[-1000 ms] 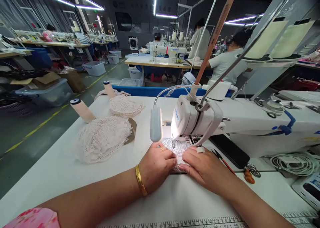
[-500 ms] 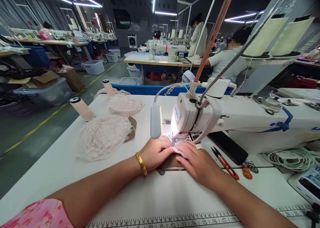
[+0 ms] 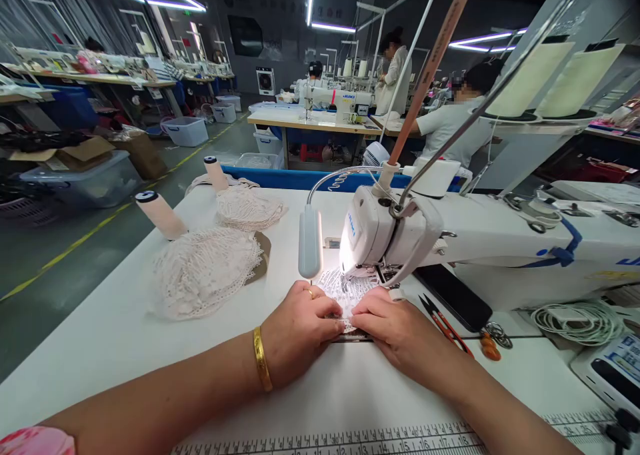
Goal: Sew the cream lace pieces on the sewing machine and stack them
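A piece of white lace fabric lies under the needle area of the white sewing machine, lit by its lamp. My left hand, with a ring and a gold bangle, pinches the lace's near edge from the left. From the right, my right hand pinches the same edge, its fingertips close to the left ones. The needle tip is hard to make out in the glare. Left of the hands rests a heap of lace pieces, with a smaller lace pile behind it.
Two thread cones, the nearer one tilted, stand by the lace heaps. Right of the machine head lie a black phone, orange-handled thread snips and a coiled cable. A ruler strip runs along the front edge. Co-workers sit and stand beyond.
Both hands have come nearer to me, the left also slightly leftward. More of the lace under the machine now shows, and its near edge is drawn toward the front.
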`<state>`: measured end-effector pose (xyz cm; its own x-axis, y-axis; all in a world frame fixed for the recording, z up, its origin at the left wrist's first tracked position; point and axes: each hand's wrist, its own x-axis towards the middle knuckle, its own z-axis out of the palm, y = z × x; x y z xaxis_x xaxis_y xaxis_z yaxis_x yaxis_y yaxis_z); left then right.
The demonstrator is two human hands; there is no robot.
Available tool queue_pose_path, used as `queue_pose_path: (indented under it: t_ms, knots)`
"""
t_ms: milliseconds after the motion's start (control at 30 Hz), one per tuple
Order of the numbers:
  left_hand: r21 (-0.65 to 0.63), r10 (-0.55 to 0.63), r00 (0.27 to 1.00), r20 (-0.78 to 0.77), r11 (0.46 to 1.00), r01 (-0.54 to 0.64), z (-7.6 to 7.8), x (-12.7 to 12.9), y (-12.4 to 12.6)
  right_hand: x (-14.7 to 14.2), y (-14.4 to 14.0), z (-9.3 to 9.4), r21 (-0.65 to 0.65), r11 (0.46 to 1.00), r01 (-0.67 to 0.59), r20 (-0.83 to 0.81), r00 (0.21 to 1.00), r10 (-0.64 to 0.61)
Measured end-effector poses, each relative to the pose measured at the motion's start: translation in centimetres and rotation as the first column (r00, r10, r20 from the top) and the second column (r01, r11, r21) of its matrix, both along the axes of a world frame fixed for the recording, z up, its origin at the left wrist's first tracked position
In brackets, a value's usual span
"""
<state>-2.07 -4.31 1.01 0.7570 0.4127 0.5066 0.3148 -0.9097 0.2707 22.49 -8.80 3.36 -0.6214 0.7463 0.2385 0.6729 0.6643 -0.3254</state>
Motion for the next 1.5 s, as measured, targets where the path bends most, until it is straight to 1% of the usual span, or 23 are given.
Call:
queue_pose_path:
  t_ms: [100,233,433,567,667,733,867,1200,1333,1500]
  knots:
    - [0.022,0.006,1.000,0.008,1.000,-0.006,0.0,0.2,-0.1,0.1,0.1,-0.2,0.016,1.000,0.011,0.013,1.000,-0.011]
    - [0.026,0.028,1.000,0.006,0.999,-0.028,-0.1,0.4,0.6,0.1,0.4,-0.8,0.056,0.998,0.041,0.036,0.998,-0.043]
    - [0.027,0.052,0.996,-0.066,0.998,-0.050,0.1,0.5,1.8,0.3,0.6,-1.7,0.089,0.992,0.093,0.045,0.994,-0.097]
    - [0.070,0.054,0.995,-0.080,0.996,-0.048,0.2,0.5,1.9,0.2,0.6,-1.7,0.105,0.992,0.068,0.038,0.997,-0.072]
    - [0.118,0.026,0.997,-0.079,0.993,-0.017,-0.1,0.5,1.6,0.1,0.6,-1.4,0.120,0.992,0.045,0.044,0.998,-0.051]
    - [0.128,0.014,0.997,-0.070,0.992,-0.005,-0.2,0.5,1.4,0.1,0.6,-1.3,0.127,0.991,0.047,0.049,0.997,-0.054]
    - [0.123,0.016,0.998,-0.055,0.992,-0.009,-0.3,0.5,1.5,0.3,0.6,-1.4,0.127,0.989,0.076,0.060,0.995,-0.084]
    - [0.114,0.054,0.997,-0.064,0.992,-0.046,-0.3,0.9,2.9,0.5,0.9,-2.8,0.168,0.963,0.211,0.057,0.973,-0.223]
    - [0.118,0.083,0.992,-0.096,0.990,-0.071,-0.5,1.0,3.3,0.6,1.1,-3.3,0.195,0.954,0.229,0.047,0.969,-0.243]
    - [0.108,0.101,0.989,-0.112,0.990,-0.089,-0.6,1.0,3.3,0.7,1.2,-3.6,0.202,0.951,0.233,0.073,0.965,-0.252]
